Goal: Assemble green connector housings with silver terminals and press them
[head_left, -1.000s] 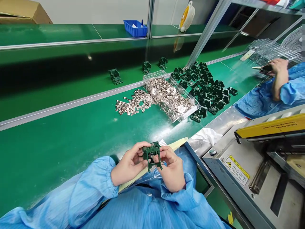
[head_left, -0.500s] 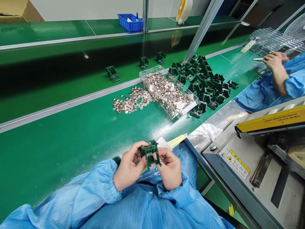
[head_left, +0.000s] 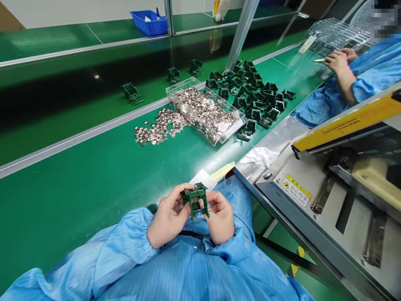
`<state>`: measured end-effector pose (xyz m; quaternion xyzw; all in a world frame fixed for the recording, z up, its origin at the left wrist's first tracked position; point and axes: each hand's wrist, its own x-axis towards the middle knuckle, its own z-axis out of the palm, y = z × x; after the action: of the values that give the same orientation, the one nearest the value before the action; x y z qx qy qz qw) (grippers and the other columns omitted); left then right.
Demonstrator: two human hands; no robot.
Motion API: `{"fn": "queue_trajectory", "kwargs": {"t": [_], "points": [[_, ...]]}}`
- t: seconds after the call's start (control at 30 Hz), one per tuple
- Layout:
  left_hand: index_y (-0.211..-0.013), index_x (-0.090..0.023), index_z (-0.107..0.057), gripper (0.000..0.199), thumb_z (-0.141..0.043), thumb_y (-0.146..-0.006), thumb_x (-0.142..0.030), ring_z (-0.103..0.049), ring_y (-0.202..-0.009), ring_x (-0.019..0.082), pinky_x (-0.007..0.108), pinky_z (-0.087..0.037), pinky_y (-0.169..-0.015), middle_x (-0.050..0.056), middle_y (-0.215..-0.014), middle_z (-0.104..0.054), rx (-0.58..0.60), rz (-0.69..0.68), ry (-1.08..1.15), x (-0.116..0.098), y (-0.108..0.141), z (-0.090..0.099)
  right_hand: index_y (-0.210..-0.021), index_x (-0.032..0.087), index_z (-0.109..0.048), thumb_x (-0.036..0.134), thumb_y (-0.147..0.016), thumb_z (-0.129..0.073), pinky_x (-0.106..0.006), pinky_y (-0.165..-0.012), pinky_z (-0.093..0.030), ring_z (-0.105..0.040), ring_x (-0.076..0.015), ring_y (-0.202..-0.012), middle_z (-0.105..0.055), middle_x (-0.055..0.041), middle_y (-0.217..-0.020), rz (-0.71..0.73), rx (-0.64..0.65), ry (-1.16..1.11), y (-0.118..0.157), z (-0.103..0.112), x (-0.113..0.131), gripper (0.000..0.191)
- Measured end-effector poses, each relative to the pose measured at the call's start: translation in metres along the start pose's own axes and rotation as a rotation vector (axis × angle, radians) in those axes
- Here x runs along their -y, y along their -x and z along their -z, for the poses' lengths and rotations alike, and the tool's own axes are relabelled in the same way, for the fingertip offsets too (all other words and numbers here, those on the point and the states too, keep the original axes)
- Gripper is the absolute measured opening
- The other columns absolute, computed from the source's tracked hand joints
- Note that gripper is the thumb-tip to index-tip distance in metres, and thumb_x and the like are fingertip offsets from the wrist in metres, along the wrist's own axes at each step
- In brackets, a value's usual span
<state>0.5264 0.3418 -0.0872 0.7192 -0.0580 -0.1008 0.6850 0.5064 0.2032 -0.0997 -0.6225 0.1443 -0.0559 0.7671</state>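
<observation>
Close in front of my body, a dark green plastic frame (head_left: 198, 193) with an open middle and thin legs is held up between both hands. My left hand (head_left: 167, 217) is closed round its left side, thumb along the lower edge. My right hand (head_left: 222, 215) pinches it from the right, with a finger reaching into the opening. Whether a small part sits at those fingertips is hidden. Just behind the frame lies a white ridged sheet (head_left: 204, 179) beside a yellow strip (head_left: 223, 170) at the table's edge.
A clear box (head_left: 205, 109) of small metal pieces stands ahead, with a loose metal pile (head_left: 161, 127) to its left. Many similar green frames (head_left: 257, 94) are heaped right of it. At right are a grey machine (head_left: 300, 196) and a co-worker's hand (head_left: 340, 62); a blue bin (head_left: 149, 23) is behind.
The view has shifted to the right, so the surroundings sit further left. Both hands keep hold of the green frame in much the same pose; the ridged sheet shows more behind it.
</observation>
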Motion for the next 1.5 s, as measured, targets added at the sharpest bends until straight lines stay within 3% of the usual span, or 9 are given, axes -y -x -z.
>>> {"fn": "queue_trajectory", "kwargs": {"t": [0.13, 0.23, 0.33, 0.53, 0.9, 1.07, 1.2, 1.37, 1.5], "points": [[-0.113, -0.019, -0.050, 0.041, -0.069, -0.081, -0.037, -0.066, -0.086, 0.017, 0.027, -0.058, -0.071, 0.006, -0.098, -0.065, -0.099, 0.026, 0.117, 0.001, -0.021, -0.002, -0.084, 0.019, -0.064, 0.050, -0.082, -0.067, -0.029, -0.063, -0.054, -0.062, -0.0170, -0.067, -0.066, -0.0037, -0.077, -0.042, -0.151, 0.012, 0.000, 0.028, -0.020, 0.032], [-0.111, -0.019, -0.046, 0.048, -0.073, -0.077, -0.040, -0.067, -0.093, 0.019, 0.033, -0.058, -0.081, 0.007, -0.102, -0.065, -0.129, -0.003, 0.194, 0.008, -0.044, -0.012, -0.084, 0.018, -0.067, 0.055, -0.082, -0.064, -0.030, -0.063, -0.051, -0.061, -0.0176, -0.066, -0.066, -0.0041, -0.072, -0.032, -0.067, 0.157, -0.006, 0.040, -0.042, 0.037], [-0.112, -0.019, -0.047, 0.046, -0.071, -0.078, -0.037, -0.066, -0.096, 0.019, 0.033, -0.056, -0.086, 0.007, -0.103, -0.065, -0.112, -0.095, 0.193, 0.017, -0.059, -0.028, -0.076, 0.018, -0.066, 0.052, -0.082, -0.064, -0.028, -0.061, -0.046, -0.057, -0.0166, -0.062, -0.064, -0.0020, -0.067, 0.021, 0.049, 0.233, -0.012, 0.033, -0.059, 0.035], [-0.117, -0.018, -0.048, 0.037, -0.063, -0.084, -0.024, -0.065, -0.092, 0.015, 0.025, -0.054, -0.081, 0.006, -0.101, -0.065, -0.077, -0.174, 0.130, 0.026, -0.059, -0.036, -0.072, 0.019, -0.059, 0.046, -0.090, -0.053, -0.027, -0.057, -0.041, -0.052, -0.0158, -0.059, -0.057, -0.0002, -0.062, 0.118, -0.016, 0.241, -0.009, 0.014, -0.075, 0.034], [-0.121, -0.020, -0.051, 0.038, -0.062, -0.084, -0.021, -0.062, -0.087, 0.014, 0.024, -0.052, -0.079, 0.003, -0.096, -0.062, -0.100, -0.142, 0.048, 0.028, -0.060, -0.032, -0.063, 0.023, -0.051, 0.042, -0.091, -0.042, -0.033, -0.065, -0.044, -0.053, -0.0200, -0.066, -0.055, -0.0041, -0.067, 0.348, 0.138, 0.528, -0.022, 0.030, -0.086, 0.034], [-0.121, -0.020, -0.051, 0.037, -0.061, -0.085, -0.021, -0.061, -0.088, 0.014, 0.023, -0.051, -0.078, 0.004, -0.098, -0.062, -0.087, -0.158, 0.051, 0.027, -0.061, -0.031, -0.056, 0.023, -0.064, 0.034, -0.085, -0.060, -0.030, -0.052, -0.040, -0.053, -0.0186, -0.049, -0.059, -0.0031, -0.053, 0.295, 0.236, 0.694, -0.033, 0.061, -0.076, 0.031], [-0.120, -0.020, -0.050, 0.034, -0.058, -0.087, -0.023, -0.060, -0.084, 0.013, 0.023, -0.051, -0.075, 0.004, -0.098, -0.062, -0.075, -0.184, 0.052, 0.022, -0.058, -0.030, -0.070, 0.023, -0.074, 0.032, -0.085, -0.063, -0.033, -0.058, -0.046, -0.063, -0.0226, -0.060, -0.069, -0.0065, -0.067, 0.318, 0.189, 0.734, -0.034, 0.071, -0.038, 0.020], [-0.118, -0.020, -0.048, 0.031, -0.056, -0.090, -0.028, -0.063, -0.084, 0.015, 0.024, -0.051, -0.073, 0.005, -0.099, -0.064, -0.051, -0.209, 0.043, 0.015, -0.053, -0.028, -0.091, 0.023, -0.071, 0.022, -0.091, -0.058, -0.032, -0.070, -0.049, -0.061, -0.0206, -0.079, -0.065, -0.0054, -0.086, 0.450, 0.103, 0.590, -0.026, 0.049, 0.023, 0.014], [-0.122, -0.021, -0.046, 0.033, -0.055, -0.091, -0.030, -0.063, -0.082, 0.015, 0.025, -0.050, -0.071, 0.005, -0.098, -0.065, -0.006, -0.232, -0.013, 0.014, -0.048, -0.025, -0.086, 0.022, -0.071, 0.019, -0.086, -0.063, -0.037, -0.081, -0.047, -0.057, -0.0235, -0.094, -0.058, -0.0080, -0.098, 0.569, 0.029, 0.580, -0.031, 0.027, 0.034, 0.008]]}}
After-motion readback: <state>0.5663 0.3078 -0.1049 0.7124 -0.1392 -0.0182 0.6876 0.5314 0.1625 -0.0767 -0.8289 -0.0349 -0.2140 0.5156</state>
